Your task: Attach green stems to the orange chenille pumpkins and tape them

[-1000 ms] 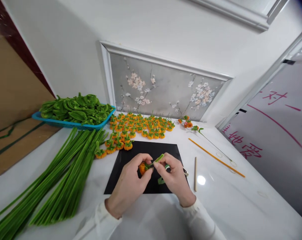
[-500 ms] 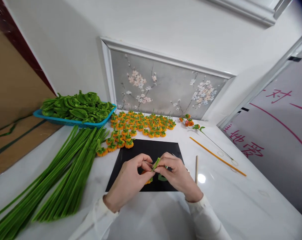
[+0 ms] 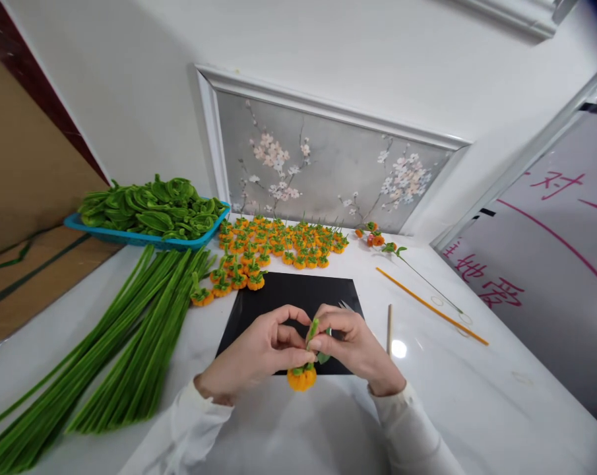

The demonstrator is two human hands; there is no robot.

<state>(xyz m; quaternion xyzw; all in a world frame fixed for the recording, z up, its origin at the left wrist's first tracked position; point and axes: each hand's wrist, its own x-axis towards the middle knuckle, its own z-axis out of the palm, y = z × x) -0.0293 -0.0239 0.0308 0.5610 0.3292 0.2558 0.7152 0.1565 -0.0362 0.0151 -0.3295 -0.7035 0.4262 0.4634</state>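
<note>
Between my two hands hangs a small orange pipe-cleaner pumpkin [image 3: 302,379] with a green top, over the front edge of a black mat [image 3: 288,290]. My left hand [image 3: 266,346] pinches it near the base of its green stem [image 3: 313,328]. The thumb and forefinger of my right hand [image 3: 345,340] are closed on that upright stem, a little higher. Behind the right fingers a dark green piece [image 3: 322,357] shows in part; I cannot tell what it is. The tips of scissors [image 3: 346,305] stick out beyond the right hand.
Rows of similar pumpkins [image 3: 278,244] stand behind the mat. At left are a blue tray [image 3: 154,241] heaped with green fuzzy loops and a bundle of green pipe cleaners [image 3: 125,343]. To the right lie a wooden stick [image 3: 390,330], an orange pipe cleaner [image 3: 431,305] and a flower stem [image 3: 427,284].
The pumpkin, mostly hidden behind my left fingers before, now hangs in plain view below my hands. Its green stem has turned more upright, and the scissor tips show more clearly.
</note>
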